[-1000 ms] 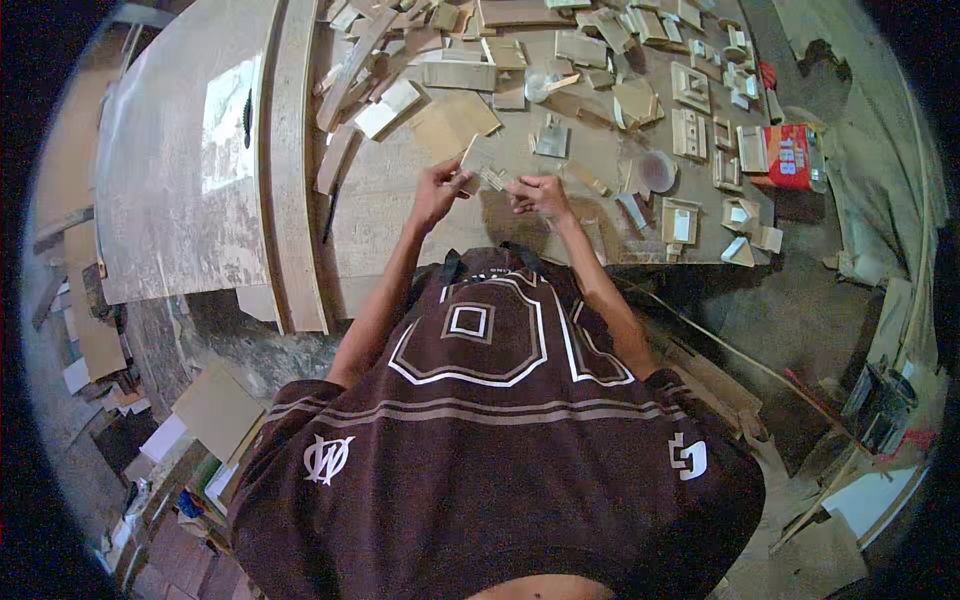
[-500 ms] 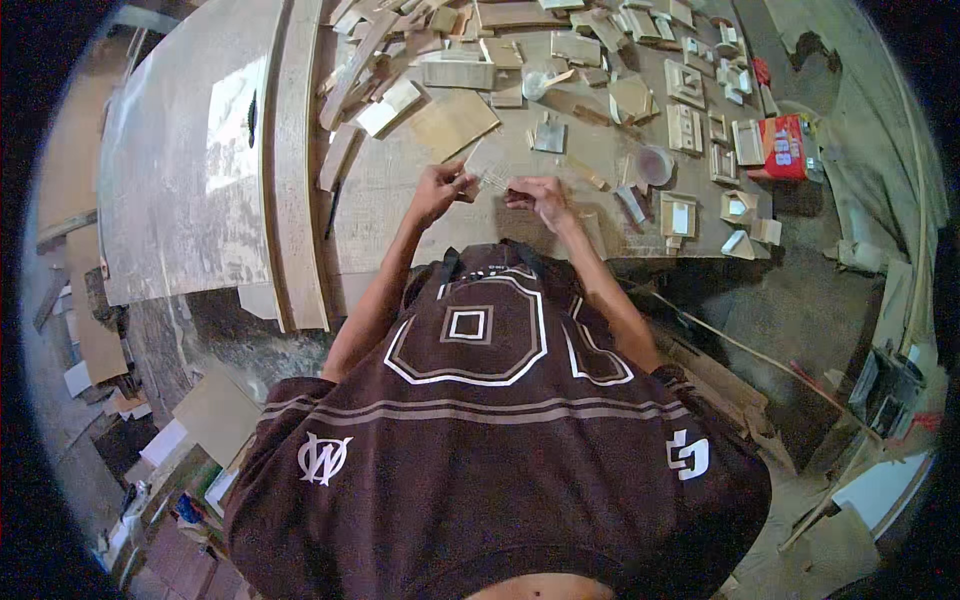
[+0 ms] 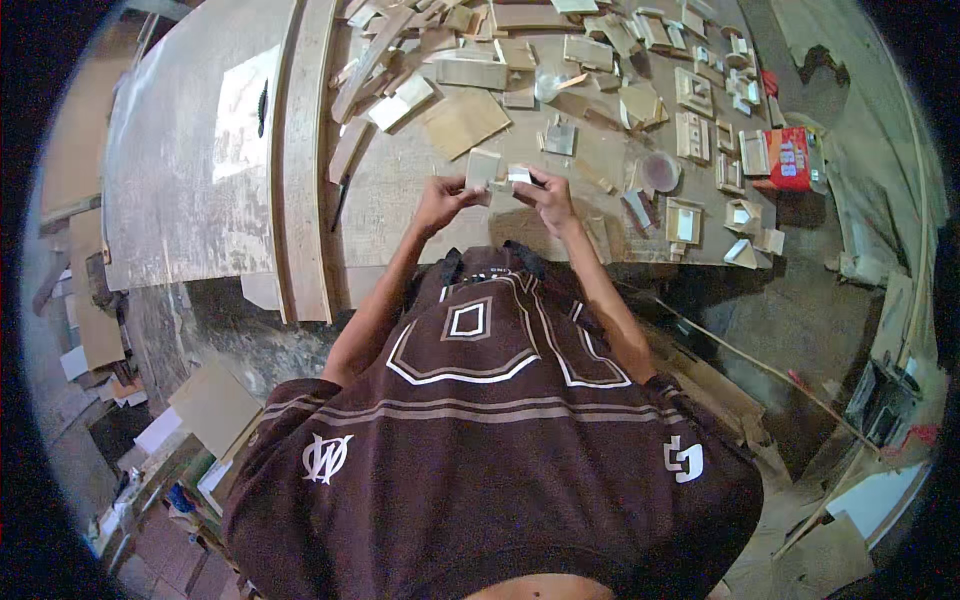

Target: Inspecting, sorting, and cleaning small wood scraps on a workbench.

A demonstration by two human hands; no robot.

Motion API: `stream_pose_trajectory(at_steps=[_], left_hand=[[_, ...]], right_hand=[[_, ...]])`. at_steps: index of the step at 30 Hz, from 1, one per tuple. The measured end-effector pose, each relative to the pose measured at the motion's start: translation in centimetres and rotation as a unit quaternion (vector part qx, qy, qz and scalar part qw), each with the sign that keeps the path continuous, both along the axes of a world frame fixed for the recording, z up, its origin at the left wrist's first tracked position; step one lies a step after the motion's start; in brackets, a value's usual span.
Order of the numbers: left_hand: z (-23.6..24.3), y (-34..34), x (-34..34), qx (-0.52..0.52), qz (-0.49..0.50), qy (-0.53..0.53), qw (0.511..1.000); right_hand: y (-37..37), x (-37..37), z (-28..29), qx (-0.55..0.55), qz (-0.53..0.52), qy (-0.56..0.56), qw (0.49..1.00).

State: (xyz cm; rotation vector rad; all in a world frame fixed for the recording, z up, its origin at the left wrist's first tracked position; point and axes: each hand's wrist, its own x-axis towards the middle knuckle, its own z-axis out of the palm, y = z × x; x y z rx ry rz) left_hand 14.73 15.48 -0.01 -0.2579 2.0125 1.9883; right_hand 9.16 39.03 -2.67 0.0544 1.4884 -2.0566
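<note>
My left hand [image 3: 441, 203] pinches a small pale wooden block [image 3: 482, 170] above the near part of the workbench. Close by on its right, my right hand [image 3: 550, 196] grips a smaller piece with a white face [image 3: 519, 174]. The two pieces are held side by side with a narrow gap between them; their exact shapes are hard to make out. Beyond my hands lie a square tan board [image 3: 466, 122] and a small grey plate [image 3: 558, 137].
Wood offcuts [image 3: 472, 72] crowd the bench's far side. Small assembled wooden pieces [image 3: 692, 137] stand along its right, near a round tub [image 3: 660, 171] and a red box [image 3: 788, 158]. Long wooden strips [image 3: 303, 190] run along the left, beside a large pale panel [image 3: 190, 180].
Both pieces have turned, so their broad faces now show more plainly. My hands stay close together, the pieces now slightly apart. The view has shifted slightly.
</note>
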Motion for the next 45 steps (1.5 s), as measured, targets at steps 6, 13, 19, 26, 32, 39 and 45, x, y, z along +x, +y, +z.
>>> stream_pose_trajectory(at_steps=[6,13,19,26,32,39,45], left_hand=[[-1.4,0.6,-0.9,0.028,0.04,-0.009,0.999],[-3.6,-0.1,-1.2,0.026,0.044,-0.022,0.998],[-5.0,-0.1,-1.5,0.013,0.056,-0.037,0.998],[-4.0,-0.8,-2.4,0.042,0.065,-0.02,0.997],[-2.7,-1.6,-3.1,-0.032,0.03,0.091,0.995],[-3.6,-2.5,-2.8,0.124,0.049,-0.058,0.989],[-4.1,-3.0,-3.0,0.353,0.212,-0.161,0.897]], right_hand=[[-1.0,-1.7,1.0,0.086,-0.005,0.039,0.995],[-2.0,-2.5,1.4,0.102,-0.01,0.038,0.994],[-2.5,-3.0,1.7,0.158,-0.008,0.1,0.982],[-2.8,-3.4,1.6,0.171,0.003,0.144,0.975],[-2.5,-0.5,-0.7,0.031,-0.024,0.099,0.994],[-2.7,0.0,-3.3,0.146,-0.026,0.124,0.981],[-3.5,-0.2,-3.6,0.056,-0.043,0.069,0.995]])
